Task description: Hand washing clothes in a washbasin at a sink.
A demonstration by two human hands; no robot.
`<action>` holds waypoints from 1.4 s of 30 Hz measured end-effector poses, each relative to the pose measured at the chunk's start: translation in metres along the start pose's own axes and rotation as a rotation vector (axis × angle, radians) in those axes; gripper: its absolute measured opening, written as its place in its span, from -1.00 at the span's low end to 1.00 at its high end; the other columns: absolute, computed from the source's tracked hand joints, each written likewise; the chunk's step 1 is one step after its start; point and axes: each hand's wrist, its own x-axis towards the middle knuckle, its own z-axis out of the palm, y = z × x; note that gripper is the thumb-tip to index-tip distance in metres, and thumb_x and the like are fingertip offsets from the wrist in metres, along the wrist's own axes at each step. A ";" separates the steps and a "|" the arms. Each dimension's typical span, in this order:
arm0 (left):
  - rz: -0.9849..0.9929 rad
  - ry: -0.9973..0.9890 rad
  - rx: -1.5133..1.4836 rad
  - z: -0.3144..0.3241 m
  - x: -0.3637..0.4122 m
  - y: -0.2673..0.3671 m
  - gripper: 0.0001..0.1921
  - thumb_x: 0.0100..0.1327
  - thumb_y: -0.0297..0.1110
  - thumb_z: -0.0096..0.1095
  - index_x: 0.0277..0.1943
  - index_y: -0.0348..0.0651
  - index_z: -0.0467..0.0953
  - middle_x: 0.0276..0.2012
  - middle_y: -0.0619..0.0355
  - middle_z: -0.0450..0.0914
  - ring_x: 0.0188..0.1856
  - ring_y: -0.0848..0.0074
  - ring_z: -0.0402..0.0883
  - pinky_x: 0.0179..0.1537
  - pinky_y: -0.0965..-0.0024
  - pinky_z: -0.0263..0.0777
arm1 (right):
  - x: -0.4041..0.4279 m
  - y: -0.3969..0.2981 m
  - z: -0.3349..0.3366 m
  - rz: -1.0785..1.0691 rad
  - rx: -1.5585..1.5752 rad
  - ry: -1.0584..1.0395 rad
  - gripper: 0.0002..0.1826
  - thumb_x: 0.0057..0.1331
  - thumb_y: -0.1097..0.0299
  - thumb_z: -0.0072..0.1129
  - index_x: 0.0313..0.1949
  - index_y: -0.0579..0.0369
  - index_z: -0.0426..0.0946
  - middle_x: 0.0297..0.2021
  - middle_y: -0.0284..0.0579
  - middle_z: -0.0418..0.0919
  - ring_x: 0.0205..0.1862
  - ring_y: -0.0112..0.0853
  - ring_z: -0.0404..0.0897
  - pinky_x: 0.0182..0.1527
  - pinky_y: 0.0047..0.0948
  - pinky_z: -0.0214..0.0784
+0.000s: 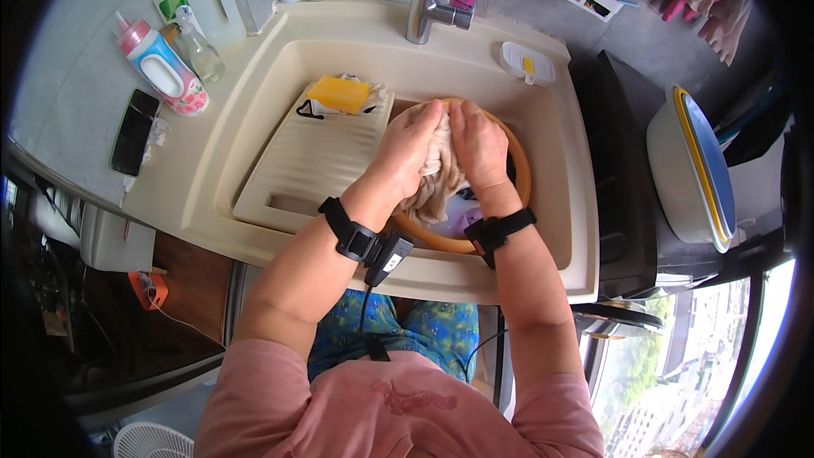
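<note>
Both hands grip a wet, bunched beige cloth [439, 168] above an orange basin [523, 165] in the laundry sink [540, 76]. My left hand [405, 146] holds it from the left, fingers mostly hidden behind it. On the other side, my right hand [478, 140] is closed over its upper part. The cloth's lower end hangs into the basin. Cloudy water [455, 211] and a purple item [469, 221] show below it; other dark contents are partly hidden. Left of the basin lies a ribbed washboard [318, 159], with a yellow soap bar [339, 94] on some pale fabric at its top.
A chrome faucet [421, 6] rises behind the basin, near several bottles. A soap dish [526, 63] sits on the back right ledge. A phone [135, 132] and a pink-capped detergent bottle [166, 70] occupy the left counter. Stacked basins [674, 172] stand at right.
</note>
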 end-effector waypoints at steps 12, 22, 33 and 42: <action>0.117 -0.100 0.010 -0.026 0.016 0.005 -0.82 0.07 -0.47 0.25 -0.30 -0.22 0.37 -0.50 0.20 0.47 -0.64 0.66 0.41 -0.70 0.62 0.21 | -0.009 0.030 -0.018 0.509 1.009 -0.746 -0.49 0.09 0.11 0.24 -0.10 0.17 0.30 -0.28 -0.17 0.45 -0.23 -0.48 0.39 -0.18 -0.53 0.24; 0.102 0.087 0.077 -0.028 0.022 -0.009 -0.75 0.15 -0.43 0.15 -0.12 -0.17 0.33 -0.31 0.15 0.46 -0.31 0.57 0.47 -0.34 0.50 0.40 | -0.006 0.033 -0.013 0.728 1.153 -0.210 -0.90 0.22 0.37 -0.10 -0.37 0.12 0.28 -0.51 -0.31 0.31 -0.41 -0.59 0.26 -0.33 -0.58 0.20; -0.105 -0.051 -0.062 -0.014 0.008 -0.004 -0.72 0.28 -0.12 -0.03 -0.25 -0.18 0.42 -0.41 0.24 0.47 -0.34 0.59 0.44 -0.30 0.49 0.36 | -0.005 -0.026 -0.015 -0.219 0.083 0.038 -0.83 0.15 0.30 0.07 -0.33 0.08 0.37 -0.72 -0.15 0.42 -0.67 -0.25 0.46 -0.62 -0.33 0.29; -0.033 -0.010 0.059 -0.009 0.006 -0.004 -0.74 0.32 -0.19 -0.15 -0.28 -0.19 0.40 -0.39 0.21 0.45 -0.36 0.58 0.42 -0.30 0.47 0.36 | -0.010 -0.032 -0.012 0.040 0.227 -0.016 -0.86 0.25 0.32 -0.03 -0.39 0.07 0.25 -0.68 -0.03 0.44 -0.62 -0.09 0.45 -0.59 -0.23 0.27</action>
